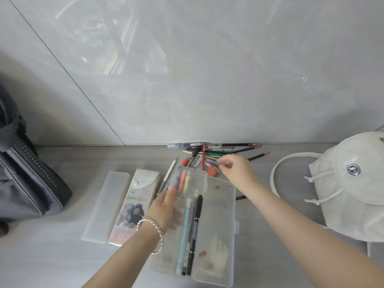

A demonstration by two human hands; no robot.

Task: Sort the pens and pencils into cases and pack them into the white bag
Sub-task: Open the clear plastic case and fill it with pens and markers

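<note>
Surface: you work on a grey floor (62, 262).
Left: grey bag (27, 183).
Centre: frosted case (106, 204), printed case (135, 204), open clear case (216, 235).
By the wall: loose pens and pencils (209, 154).
Right: white bag (349, 194).

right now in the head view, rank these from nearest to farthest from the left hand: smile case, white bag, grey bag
1. smile case: just left of the left hand, nearly touching it.
2. grey bag: far left edge of the surface.
3. white bag: far right, beyond the open clear case and the right hand.
</note>
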